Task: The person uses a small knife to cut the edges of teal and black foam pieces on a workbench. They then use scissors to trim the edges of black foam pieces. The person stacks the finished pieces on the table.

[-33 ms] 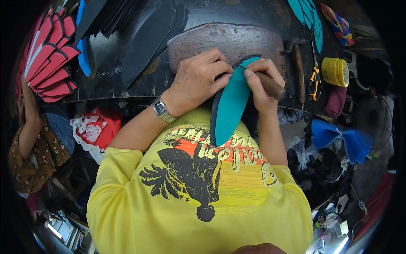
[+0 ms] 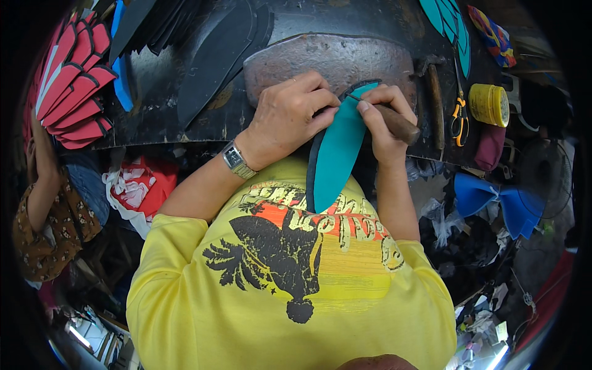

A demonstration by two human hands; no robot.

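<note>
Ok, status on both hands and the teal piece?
Left hand at left edge of teal piece, hold unclear. Right hand gripping wooden-handled tool, tip over piece's upper end. Hammer lying right of both hands.

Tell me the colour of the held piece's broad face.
The broad face is teal, best seen in the head view.

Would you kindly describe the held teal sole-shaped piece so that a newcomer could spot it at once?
On the dark worktable lies a curved brown slab. The teal, black-edged sole-shaped piece slants from it toward the yellow shirt, between left hand and right hand. Unlike the teal pieces at upper right, it is being handled.
</note>
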